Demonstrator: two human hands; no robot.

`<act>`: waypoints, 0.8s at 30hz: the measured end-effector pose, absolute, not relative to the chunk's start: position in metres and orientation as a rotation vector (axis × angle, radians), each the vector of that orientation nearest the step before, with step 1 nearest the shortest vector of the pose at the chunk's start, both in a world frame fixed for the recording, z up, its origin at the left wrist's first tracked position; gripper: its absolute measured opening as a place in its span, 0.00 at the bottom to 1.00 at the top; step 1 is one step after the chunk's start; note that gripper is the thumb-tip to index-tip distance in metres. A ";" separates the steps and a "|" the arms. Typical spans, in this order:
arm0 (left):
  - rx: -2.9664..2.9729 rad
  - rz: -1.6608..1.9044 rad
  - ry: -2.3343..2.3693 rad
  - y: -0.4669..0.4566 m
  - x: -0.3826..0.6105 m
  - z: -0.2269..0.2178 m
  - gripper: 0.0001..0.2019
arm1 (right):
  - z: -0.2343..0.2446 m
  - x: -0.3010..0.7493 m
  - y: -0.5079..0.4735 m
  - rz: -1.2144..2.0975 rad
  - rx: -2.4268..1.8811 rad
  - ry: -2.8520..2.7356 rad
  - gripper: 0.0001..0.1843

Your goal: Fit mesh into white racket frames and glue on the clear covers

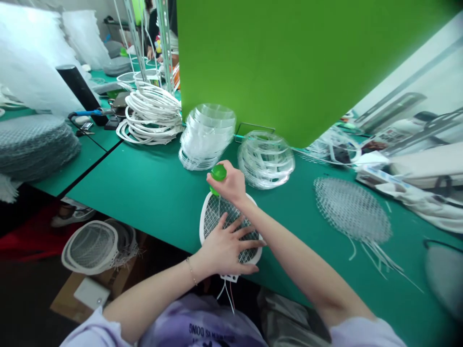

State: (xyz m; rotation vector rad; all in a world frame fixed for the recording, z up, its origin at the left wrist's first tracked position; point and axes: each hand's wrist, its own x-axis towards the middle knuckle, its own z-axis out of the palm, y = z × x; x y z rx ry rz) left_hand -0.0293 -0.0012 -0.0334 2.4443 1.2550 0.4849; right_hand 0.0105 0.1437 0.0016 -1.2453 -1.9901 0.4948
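Note:
In the head view a white oval racket frame with grey mesh (210,217) lies at the table's front edge, thin wires hanging from its near end. My left hand (226,246) presses flat on it, fingers spread across the mesh and rim. My right hand (233,183) is closed around a green-handled screwdriver (218,172), held upright over the far left part of the frame. Its thin shaft points down at the mesh; the tip is hard to make out. Beyond my right hand stand a stack of clear plastic rings (265,159) and another clear stack (208,137).
A pile of white frames (154,113) and stacked grey mesh discs (32,144) stand to the left. A loose mesh piece (352,208) with trailing strips lies right. A green panel (267,67) rises behind. Finished-looking frames (90,246) sit on a box below left.

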 end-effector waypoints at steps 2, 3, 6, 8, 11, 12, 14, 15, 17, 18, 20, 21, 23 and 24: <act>2.456 0.512 1.260 -0.001 -0.029 -0.037 0.27 | 0.003 0.008 0.132 0.516 -1.162 -1.992 0.20; 2.463 0.522 1.261 -0.002 -0.029 -0.038 0.27 | 0.003 0.008 0.125 0.526 -1.115 -2.004 0.19; 2.475 0.520 1.243 -0.003 -0.029 -0.041 0.27 | 0.005 0.007 0.105 0.532 -1.044 -2.086 0.16; 2.451 0.503 1.244 -0.003 -0.029 -0.040 0.30 | 0.006 0.007 0.092 0.558 -0.996 -2.128 0.16; 2.427 0.475 1.248 -0.005 -0.029 -0.036 0.33 | 0.007 0.009 0.074 0.618 -0.878 -2.191 0.16; 2.434 0.467 1.240 -0.006 -0.029 -0.035 0.33 | 0.007 0.010 0.069 0.626 -0.863 -2.214 0.15; 2.471 0.450 1.191 -0.007 -0.030 -0.035 0.32 | 0.009 0.012 0.062 0.629 -0.844 -2.251 0.14; 2.492 0.448 1.157 -0.007 -0.030 -0.036 0.32 | 0.010 0.013 0.058 0.643 -0.839 -2.245 0.14; 2.529 0.453 1.082 -0.008 -0.031 -0.040 0.30 | 0.012 0.015 0.052 0.692 -0.815 -2.228 0.14; 2.544 0.454 1.041 -0.009 -0.032 -0.042 0.28 | 0.012 0.015 0.049 0.715 -0.804 -2.223 0.13; 2.551 0.464 0.983 -0.010 -0.032 -0.047 0.24 | 0.013 0.015 0.040 0.729 -0.809 -2.258 0.13; 2.545 0.477 0.973 -0.011 -0.031 -0.049 0.23 | 0.014 0.014 0.036 0.715 -0.816 -2.297 0.13; 2.529 0.513 1.011 -0.012 -0.029 -0.048 0.23 | 0.018 0.015 0.030 0.705 -0.812 -2.352 0.13; 2.525 0.542 1.056 -0.013 -0.027 -0.045 0.24 | 0.022 0.018 0.030 0.718 -0.810 -2.337 0.13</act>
